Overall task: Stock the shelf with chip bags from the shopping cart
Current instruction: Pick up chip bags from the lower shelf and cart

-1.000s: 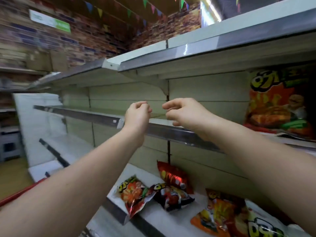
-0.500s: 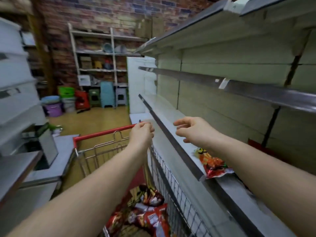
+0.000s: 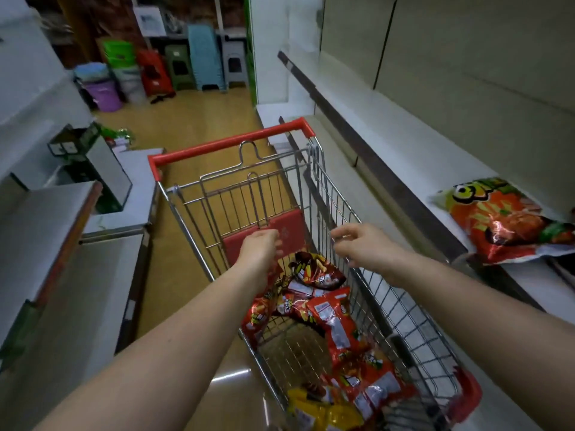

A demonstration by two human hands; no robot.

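From the head view I lose a fair amount at the edges: both forearms run out of the bottom of the frame, and the near end of the cart (image 3: 311,194) is cut off there too, so I cannot count what lies in it. A bag (image 3: 510,225) on the shelf (image 3: 404,132) to the right is clipped by the frame edge, and the print on it is too blurred for me to read.

The cart is a wire one with a red handle, standing just beside the shelf. Inside it lies a loose pile of chip bags (image 3: 333,318), mostly red, with a yellow bag (image 3: 314,409) at the near end; part of the wire floor shows bare between them.

My left hand (image 3: 261,247) hangs above the pile, fingers loosely curled with nothing in them. My right hand (image 3: 357,244) is over the cart's right rim, fingers relaxed and a little spread, also carrying nothing; I cannot tell whether it touches the wire.

Stools (image 3: 205,57) and bins (image 3: 105,94) stand at the aisle's far end, hard to make out.
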